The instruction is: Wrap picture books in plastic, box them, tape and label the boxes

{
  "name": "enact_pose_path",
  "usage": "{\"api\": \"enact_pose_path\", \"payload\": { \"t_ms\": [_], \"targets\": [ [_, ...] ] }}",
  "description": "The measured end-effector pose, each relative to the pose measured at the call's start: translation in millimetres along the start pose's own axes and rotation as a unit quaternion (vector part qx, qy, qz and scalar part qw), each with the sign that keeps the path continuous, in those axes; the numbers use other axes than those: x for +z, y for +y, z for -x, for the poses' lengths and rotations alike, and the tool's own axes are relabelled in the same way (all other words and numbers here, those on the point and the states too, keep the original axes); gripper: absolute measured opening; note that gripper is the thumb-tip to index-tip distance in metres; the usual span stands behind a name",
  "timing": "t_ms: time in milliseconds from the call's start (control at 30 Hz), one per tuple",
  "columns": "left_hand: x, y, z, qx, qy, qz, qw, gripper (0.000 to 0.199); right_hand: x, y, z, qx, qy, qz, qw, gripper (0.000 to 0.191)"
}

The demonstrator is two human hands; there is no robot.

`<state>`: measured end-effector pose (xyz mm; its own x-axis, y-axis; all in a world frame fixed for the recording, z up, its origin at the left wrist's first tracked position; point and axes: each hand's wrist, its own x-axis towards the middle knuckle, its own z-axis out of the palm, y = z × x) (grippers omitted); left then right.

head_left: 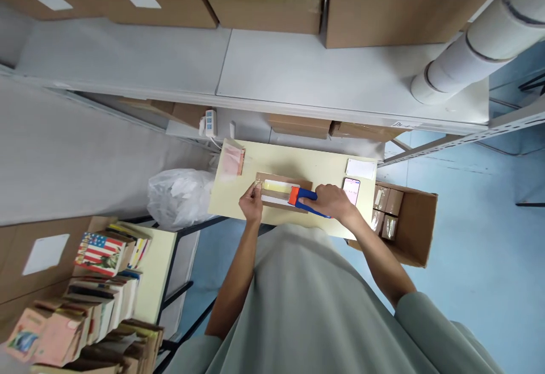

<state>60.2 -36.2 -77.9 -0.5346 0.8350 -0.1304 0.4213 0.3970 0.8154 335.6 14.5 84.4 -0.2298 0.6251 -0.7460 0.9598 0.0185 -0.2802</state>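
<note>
2 bare hands can be seen over a cream table (306,161): a blue-and-orange tape dispenser (303,195) is gripped by the right hand (334,199), fingers curled round it, at the 4 o'clock side of a small cardboard box (305,183). At the box's 9 o'clock end, what looks like a strip of tape (275,194) is pinched between the left hand's (251,204) thumb and fingers. The box is parked mid-table, with a phone (351,190) left at 3 o'clock and a pink packet (232,159) at 10.

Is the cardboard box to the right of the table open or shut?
The cardboard box is open: smaller packages are visible inside.
</note>
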Motion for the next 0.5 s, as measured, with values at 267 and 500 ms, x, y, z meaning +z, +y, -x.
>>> {"api": "enact_pose_path", "payload": {
  "t_ms": [267, 500],
  "targets": [
    [-20.0, -8.4, -20.1, -0.008, 0.000, -0.060, 0.998, 0.043, -16.9, 76.3, 38.7, 0.038, -0.013, -0.027, 0.999, 0.065],
    [-21.6, -1.8, -18.1, 0.011, -0.032, -0.071, 0.997, 0.048, 17.5, 73.1, -1.6, 0.068, -0.011, -0.009, 0.998, 0.060]
  ]
}}
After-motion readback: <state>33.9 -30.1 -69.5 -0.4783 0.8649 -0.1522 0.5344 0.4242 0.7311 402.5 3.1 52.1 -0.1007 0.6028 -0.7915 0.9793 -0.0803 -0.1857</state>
